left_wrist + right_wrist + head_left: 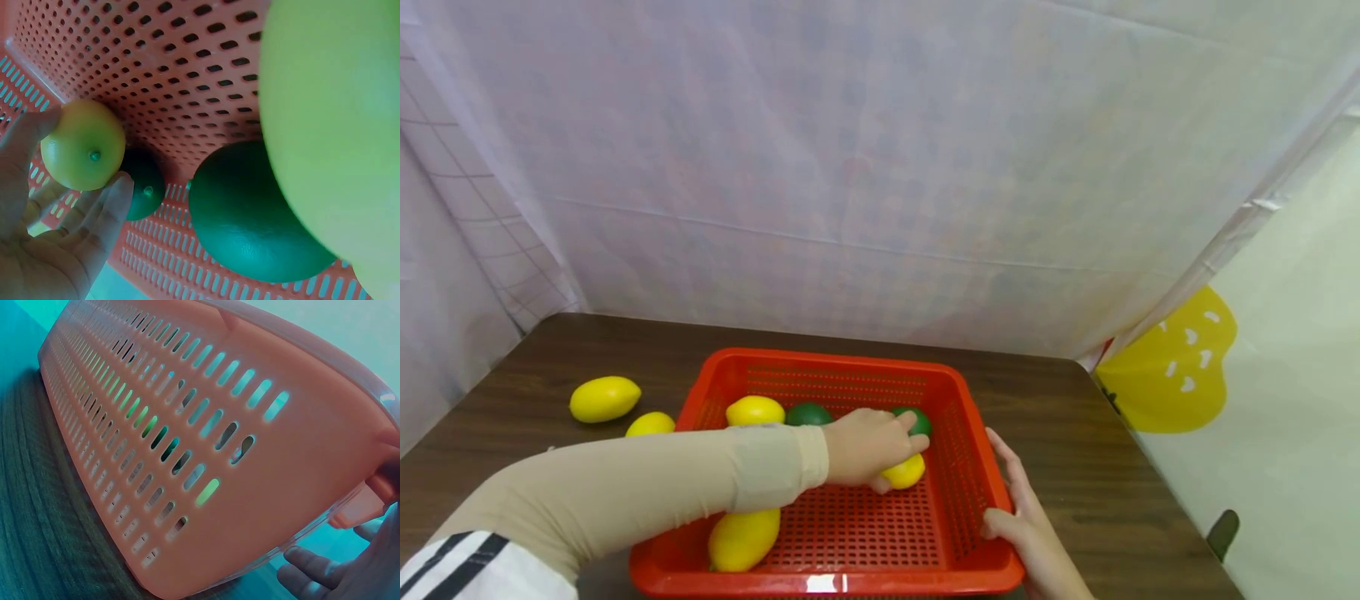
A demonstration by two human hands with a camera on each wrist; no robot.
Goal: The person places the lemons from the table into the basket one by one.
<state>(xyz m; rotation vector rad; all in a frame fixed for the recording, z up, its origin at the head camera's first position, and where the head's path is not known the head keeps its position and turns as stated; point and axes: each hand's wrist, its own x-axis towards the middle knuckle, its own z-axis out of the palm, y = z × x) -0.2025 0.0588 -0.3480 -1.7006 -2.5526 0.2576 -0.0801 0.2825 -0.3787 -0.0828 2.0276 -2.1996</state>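
Observation:
My left hand (pixel 868 450) reaches into a red perforated plastic basket (pixel 850 583) and holds a yellow lemon (pixel 906 472) near its right side. In the left wrist view the thumb lies on one side of this lemon (pixel 84 147) and the fingers on the other. Just behind the hand sits a green fruit (pixel 919 423); another green fruit (pixel 808 415) is by the far wall, beside a second lemon (pixel 756 411). A larger yellow fruit (pixel 745 540) lies in the front left corner. My right hand (pixel 1026 521) grips the basket's right rim, thumb on top, fingers outside.
Two more lemons, one farther out (pixel 605 399) and one close by the basket (pixel 651 424), lie on the dark wooden table (pixel 1120 500) at the left. White sheeting (pixel 865 183) hangs behind the table. A yellow cutout shape (pixel 1180 367) is at the right.

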